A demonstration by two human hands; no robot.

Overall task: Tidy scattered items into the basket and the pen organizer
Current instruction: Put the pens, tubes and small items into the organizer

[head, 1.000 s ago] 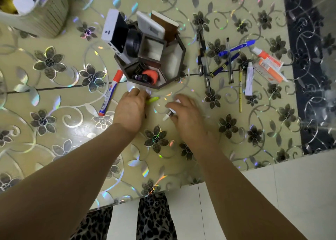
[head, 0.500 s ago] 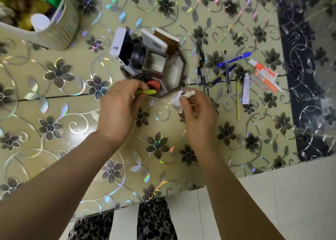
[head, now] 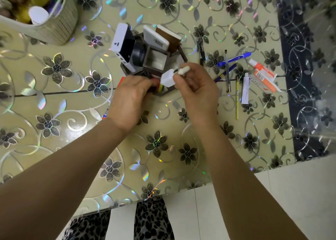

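The brown octagonal pen organizer (head: pixel 180 53) stands mid-table, with a white box, a dark round lens-like thing, a white device and a brown case in it. My left hand (head: pixel 131 97) reaches into its near compartment, holding a yellow-green marker (head: pixel 160 88) beside a red item. My right hand (head: pixel 198 88) pinches a small white charger plug (head: pixel 168 79) and a white stubby piece (head: pixel 184 70) just above the organizer's near right edge. The cream woven basket (head: pixel 60 25) sits at the far left with several items inside.
Right of the organizer lie several pens, among them a blue pen (head: pixel 234 58) and a yellow pencil (head: pixel 237 99), plus a white tube (head: pixel 245 88) and an orange-white tube with its box (head: pixel 263 76). A red-capped marker (head: pixel 107 110) peeks out under my left wrist. The table edge runs near my body.
My left hand carried the yellow-green marker from the table into the organizer's near compartment. My right hand lifted the white plug off the table toward the organizer.
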